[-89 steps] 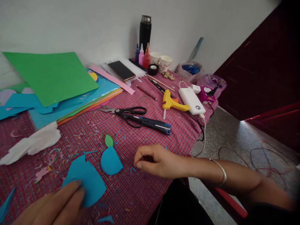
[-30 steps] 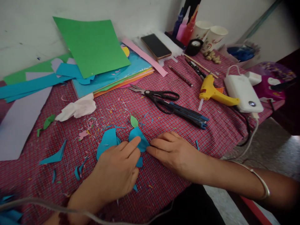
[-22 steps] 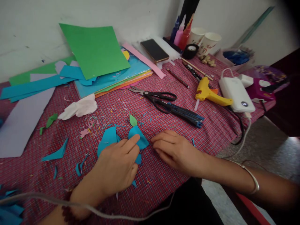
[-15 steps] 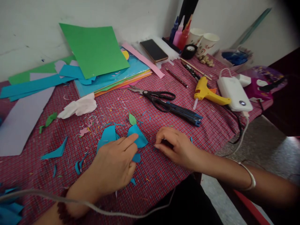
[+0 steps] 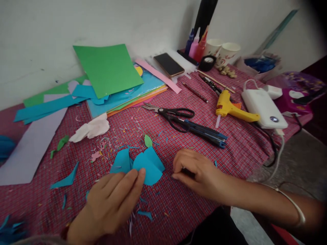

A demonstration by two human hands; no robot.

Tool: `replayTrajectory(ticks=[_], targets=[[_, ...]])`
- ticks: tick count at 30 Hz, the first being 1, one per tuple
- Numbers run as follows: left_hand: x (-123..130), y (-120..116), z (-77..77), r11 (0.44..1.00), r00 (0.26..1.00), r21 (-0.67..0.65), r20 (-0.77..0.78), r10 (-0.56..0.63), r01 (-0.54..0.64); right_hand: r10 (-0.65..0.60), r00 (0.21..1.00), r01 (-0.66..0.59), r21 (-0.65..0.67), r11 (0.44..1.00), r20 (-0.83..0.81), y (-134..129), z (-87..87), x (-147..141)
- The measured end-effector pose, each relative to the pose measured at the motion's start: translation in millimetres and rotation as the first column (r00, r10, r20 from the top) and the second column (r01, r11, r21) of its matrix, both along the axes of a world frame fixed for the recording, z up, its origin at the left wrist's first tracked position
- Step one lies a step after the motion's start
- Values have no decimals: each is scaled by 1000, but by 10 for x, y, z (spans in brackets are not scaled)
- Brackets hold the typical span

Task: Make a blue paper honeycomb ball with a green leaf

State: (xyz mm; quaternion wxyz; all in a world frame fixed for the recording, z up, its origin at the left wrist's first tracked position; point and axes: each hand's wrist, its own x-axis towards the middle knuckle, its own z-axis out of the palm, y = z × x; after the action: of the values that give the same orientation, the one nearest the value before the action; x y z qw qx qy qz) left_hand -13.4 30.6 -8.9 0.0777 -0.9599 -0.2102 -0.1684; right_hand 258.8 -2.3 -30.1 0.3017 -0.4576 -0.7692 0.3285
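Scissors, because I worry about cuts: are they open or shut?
Partly open: the scissors lie with their handle loops spread apart.

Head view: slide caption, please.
Left hand on cut blue paper, right hand apart from it, scissors on checked tablecloth.

I notice a slim silvery metal bangle (image 5: 295, 206) round the right forearm (image 5: 255, 198), with black fabric clothing (image 5: 217, 228) left of that bangle.

Scissors (image 5: 160, 110) lie behind the paper cutouts (image 5: 149, 170) and left of the glue gun (image 5: 226, 106).
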Motion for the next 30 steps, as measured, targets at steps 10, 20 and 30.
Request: replayTrajectory(ticks=[10, 20, 30], targets=[[38, 6, -110, 997, 997, -33, 36, -69, 70, -60, 987, 16, -280, 960, -147, 197, 73, 47], [130, 78, -77, 997, 997, -57, 47, -54, 57, 16, 985, 36, -291, 956, 173, 320, 74, 32], [105, 54, -119, 998, 999, -62, 31, -15, 16, 206, 960, -234, 145, 961, 188, 364, 32, 111]])
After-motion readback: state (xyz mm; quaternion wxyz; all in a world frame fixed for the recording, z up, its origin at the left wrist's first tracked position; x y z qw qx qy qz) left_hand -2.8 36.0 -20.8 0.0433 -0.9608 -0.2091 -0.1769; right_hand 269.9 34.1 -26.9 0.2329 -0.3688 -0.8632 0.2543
